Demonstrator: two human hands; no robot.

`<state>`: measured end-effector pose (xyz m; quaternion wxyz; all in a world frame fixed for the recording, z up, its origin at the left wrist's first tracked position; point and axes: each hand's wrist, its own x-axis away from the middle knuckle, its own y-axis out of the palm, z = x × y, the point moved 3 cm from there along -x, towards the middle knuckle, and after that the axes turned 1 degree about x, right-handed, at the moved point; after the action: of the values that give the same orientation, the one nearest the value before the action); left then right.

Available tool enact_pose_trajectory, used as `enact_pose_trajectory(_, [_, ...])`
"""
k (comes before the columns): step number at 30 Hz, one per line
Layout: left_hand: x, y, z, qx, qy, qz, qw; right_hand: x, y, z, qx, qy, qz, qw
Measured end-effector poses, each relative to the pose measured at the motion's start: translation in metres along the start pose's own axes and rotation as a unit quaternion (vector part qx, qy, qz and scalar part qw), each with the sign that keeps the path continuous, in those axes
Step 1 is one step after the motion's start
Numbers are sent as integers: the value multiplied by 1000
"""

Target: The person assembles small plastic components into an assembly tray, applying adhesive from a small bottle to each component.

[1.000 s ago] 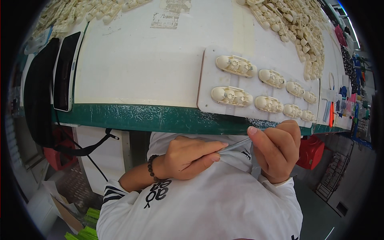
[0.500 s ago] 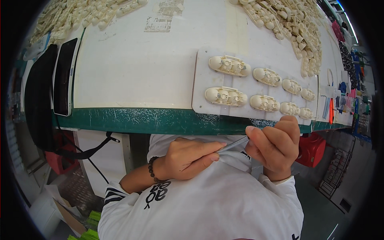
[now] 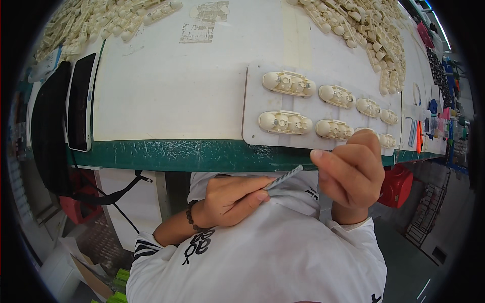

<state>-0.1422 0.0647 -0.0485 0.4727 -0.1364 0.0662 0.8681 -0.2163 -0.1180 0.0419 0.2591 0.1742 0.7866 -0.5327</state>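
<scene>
The thing being handled is a slim grey rod (image 3: 286,177), straight and metallic-looking, its length closely ridged like a tightly wound spring. It slants up to the right in front of the person's white shirt (image 3: 283,242), just off the green edge (image 3: 202,154) of the table (image 3: 166,91). The left hand (image 3: 228,202) pinches its lower end between thumb and forefinger; the upper end sticks out bare. The right hand (image 3: 349,174) is loosely curled, thumb extended, and I can't tell whether anything tiny sits in its fingers.

Half a second ago the rod's upper end met the right hand's fingertips. Now there's a gap, and the right hand has risen, partly hiding one cream plastic piece (image 3: 365,133) on the white board (image 3: 252,108).
</scene>
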Motion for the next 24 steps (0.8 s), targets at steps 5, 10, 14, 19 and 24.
enact_pose_trajectory(5, [-5,-2,1,-21,2,3,1000,0,7,-6,-19,-45,-54,997])
enact_pose_trajectory(10, [-6,-3,3,-37,12,-9,999,0,6,-7,12,-58,-68,996])
enact_pose_trajectory(14, [-4,-1,1,-28,13,-10,999,2,5,-8,37,-80,-73,993])
enact_pose_trajectory(19, [-7,0,1,-8,-6,8,1000,5,11,-5,57,-79,-36,995])
enact_pose_trajectory(24, [-12,-2,5,-4,5,10,1000,2,10,1,55,-51,-19,997])
